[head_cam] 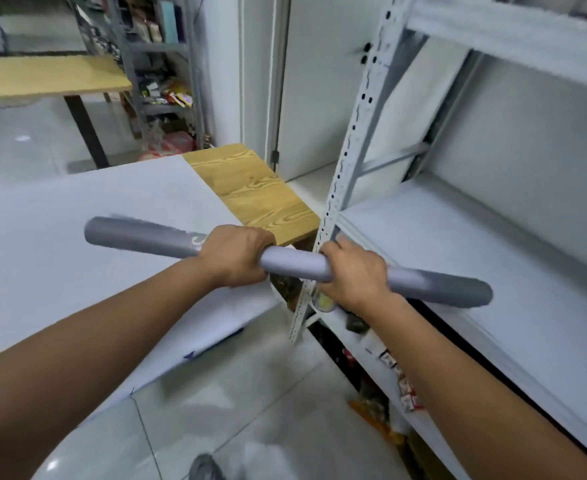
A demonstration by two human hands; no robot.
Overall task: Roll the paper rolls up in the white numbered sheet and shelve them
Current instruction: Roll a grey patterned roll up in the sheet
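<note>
A long rolled-up bundle of white paper hangs in the air, slanting from upper left to lower right. My left hand grips it near the middle and my right hand grips it a little further right. The bundle's right end reaches over the white shelf board of the metal rack. A large white sheet lies flat on the wooden table at left, its near edge hanging over the table's side.
The rack's perforated upright post stands just behind my right hand. An upper shelf is above. Packets lie on the rack's lower level. A second table and a stocked rack stand at the back left. The floor is tiled.
</note>
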